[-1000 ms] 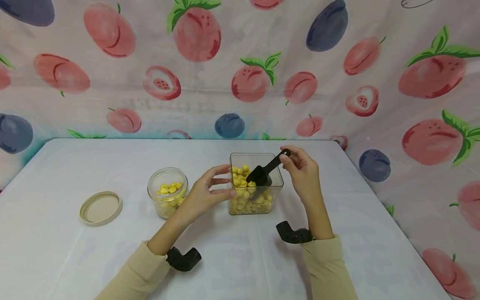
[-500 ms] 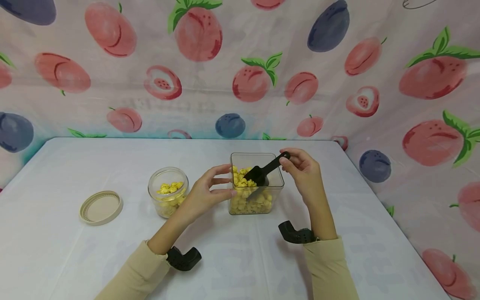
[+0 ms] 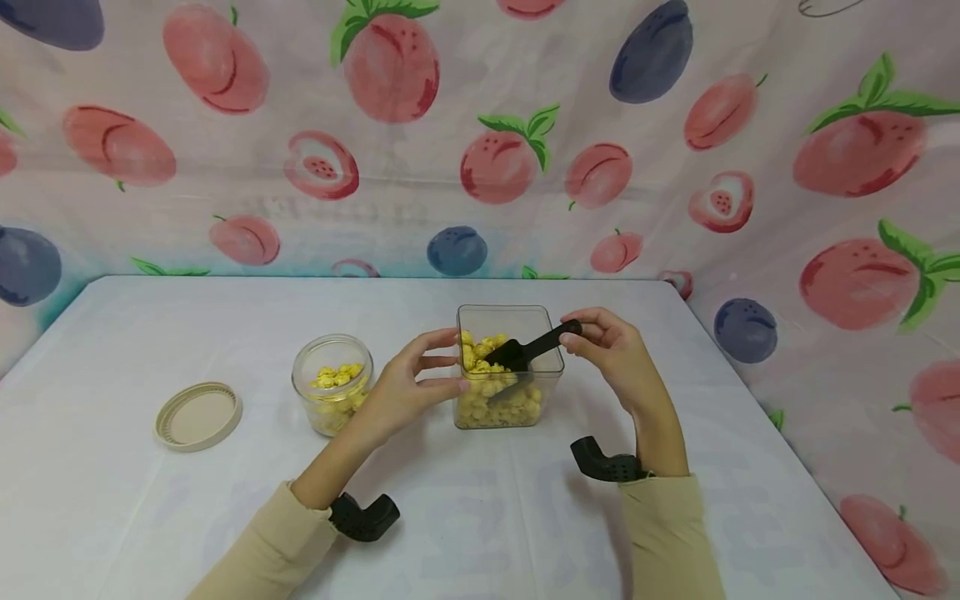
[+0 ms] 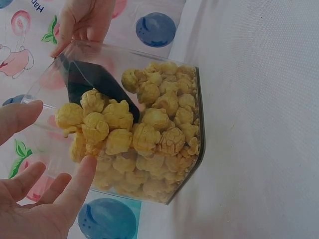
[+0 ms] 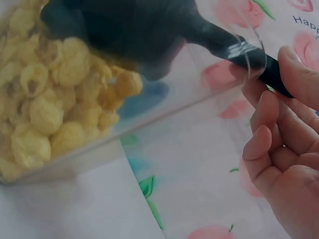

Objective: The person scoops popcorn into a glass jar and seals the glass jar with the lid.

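Observation:
A clear square container (image 3: 495, 412) of yellow popcorn (image 4: 167, 107) stands on the table. My left hand (image 3: 408, 383) is at its left side, fingers spread and fairly straight, fingertips right at the wall. My right hand (image 3: 618, 354) pinches the handle end of a black scoop (image 3: 540, 343) between thumb and fingers, just outside the container's right rim. The scoop slants down to the left over that rim, its head in among the popcorn. In the right wrist view, the thumb (image 5: 299, 74) presses the handle and the other fingers curl below.
Left of the container stands a round clear jar (image 3: 307, 387), lidless and partly filled with popcorn. A beige round lid (image 3: 198, 417) lies farther left on the white-covered table (image 3: 457, 517). A fruit-print curtain (image 3: 405, 167) hangs behind and along the right side.
My right hand has lowered and shifted slightly right, so the scoop's handle lies flatter and its head points farther left into the popcorn. The left hand and the container stay put.

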`<state>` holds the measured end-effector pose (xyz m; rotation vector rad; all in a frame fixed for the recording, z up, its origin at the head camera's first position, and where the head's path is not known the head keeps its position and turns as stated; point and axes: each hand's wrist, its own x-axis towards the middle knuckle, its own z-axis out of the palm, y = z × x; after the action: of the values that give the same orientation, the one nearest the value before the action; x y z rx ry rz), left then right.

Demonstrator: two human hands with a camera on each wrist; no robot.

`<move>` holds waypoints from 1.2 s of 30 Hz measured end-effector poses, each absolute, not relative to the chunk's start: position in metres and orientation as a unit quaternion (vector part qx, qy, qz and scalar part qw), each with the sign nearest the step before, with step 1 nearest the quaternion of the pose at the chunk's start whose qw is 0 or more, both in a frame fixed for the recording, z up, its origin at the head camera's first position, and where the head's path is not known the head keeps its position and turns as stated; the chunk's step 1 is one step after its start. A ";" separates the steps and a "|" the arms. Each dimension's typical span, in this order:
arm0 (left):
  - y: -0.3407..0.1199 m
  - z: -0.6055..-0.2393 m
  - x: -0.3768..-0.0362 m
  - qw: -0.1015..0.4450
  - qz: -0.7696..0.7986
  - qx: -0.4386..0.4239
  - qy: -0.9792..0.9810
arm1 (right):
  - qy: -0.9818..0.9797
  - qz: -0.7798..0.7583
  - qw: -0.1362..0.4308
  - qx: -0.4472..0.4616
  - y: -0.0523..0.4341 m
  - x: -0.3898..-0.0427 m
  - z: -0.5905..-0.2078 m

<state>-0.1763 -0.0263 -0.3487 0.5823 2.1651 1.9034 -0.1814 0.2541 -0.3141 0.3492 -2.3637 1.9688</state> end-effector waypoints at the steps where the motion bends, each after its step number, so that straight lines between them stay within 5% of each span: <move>1: -0.027 -0.349 -0.176 0.101 0.643 0.197 0.733 | -0.758 0.641 0.023 0.113 0.253 -0.182 -0.315; 36: -0.027 -0.348 -0.176 0.104 0.646 0.197 0.730 | -0.728 0.678 0.072 0.070 0.237 -0.182 -0.313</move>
<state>-0.1758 -0.0270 -0.3481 0.5813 2.1535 1.9034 -0.1818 0.2375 -0.3134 0.2091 -2.1897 2.0374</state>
